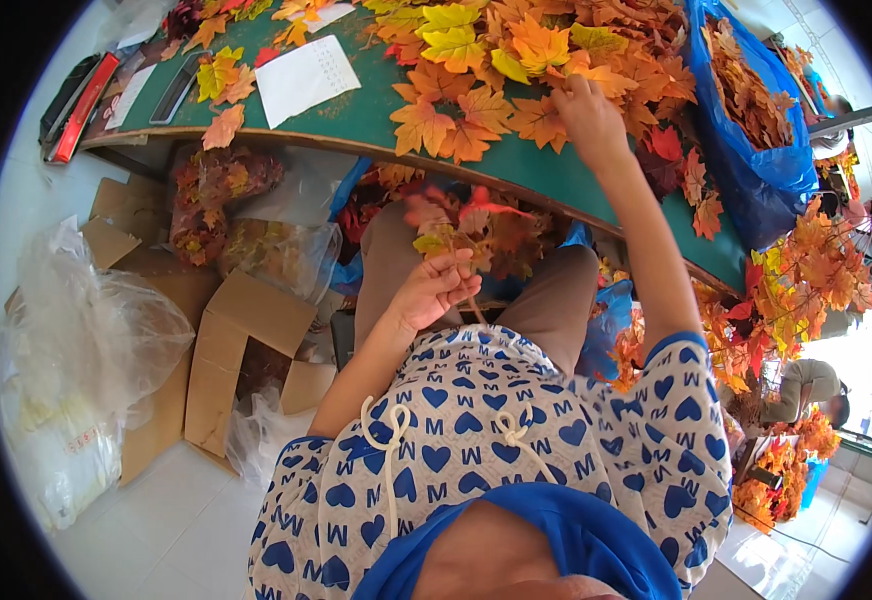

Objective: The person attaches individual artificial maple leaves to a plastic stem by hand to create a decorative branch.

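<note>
My left hand point(434, 288) is closed around the thin stem of an artificial maple leaf branch point(468, 222), held upright over my lap. Its red, yellow and orange leaves are slightly blurred and overlap the leaves beneath the table. My right hand point(593, 122) reaches across the green table point(376, 110) to the pile of orange artificial maple leaves point(646, 70). There its fingers are bent and pinched at an orange leaf point(596, 75); the fingertips are partly hidden. Several yellow leaves point(453, 40) lie left of that hand.
A blue bag point(746, 170) full of brown-orange leaves stands at the table's right. White paper point(306, 80) and a red-and-black case point(84, 108) lie at the left. Open cardboard boxes point(216, 370) and clear plastic bags point(86, 340) crowd the floor. Another person point(806, 390) is at far right.
</note>
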{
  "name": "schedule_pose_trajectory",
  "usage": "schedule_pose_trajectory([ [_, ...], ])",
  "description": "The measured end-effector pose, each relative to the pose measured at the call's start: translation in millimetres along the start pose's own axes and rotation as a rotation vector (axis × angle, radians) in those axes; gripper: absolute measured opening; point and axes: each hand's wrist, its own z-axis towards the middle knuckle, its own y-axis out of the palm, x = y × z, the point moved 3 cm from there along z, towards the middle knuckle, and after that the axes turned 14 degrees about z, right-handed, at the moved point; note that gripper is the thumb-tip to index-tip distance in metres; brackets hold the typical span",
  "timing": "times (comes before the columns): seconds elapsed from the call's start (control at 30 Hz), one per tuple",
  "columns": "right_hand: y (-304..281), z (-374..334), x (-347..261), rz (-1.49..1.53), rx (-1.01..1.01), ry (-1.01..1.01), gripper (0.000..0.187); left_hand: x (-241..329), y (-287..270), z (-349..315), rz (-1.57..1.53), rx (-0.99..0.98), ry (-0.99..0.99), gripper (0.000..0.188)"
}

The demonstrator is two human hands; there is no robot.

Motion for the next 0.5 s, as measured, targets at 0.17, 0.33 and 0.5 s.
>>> schedule_pose_trajectory([
  [0.17, 6.9, 2.5, 13.5, -0.229, -0.117, -0.198, 0.018, -1.5, -3.6, 1.4, -0.080, 0.053, -0.013, 0.033],
  [0.33, -5.7, 3.8, 33.4, 0.361, 0.134, 0.057, 0.013, -4.3, 4.2, 4.6, -0.013, -0.050, -0.045, 0.039],
  [0.5, -15.4, 14.2, 33.0, 0.519, 0.207, 0.037, 0.012, -3.9, 11.5, 7.7, -0.068, 0.029, -0.037, 0.039],
])
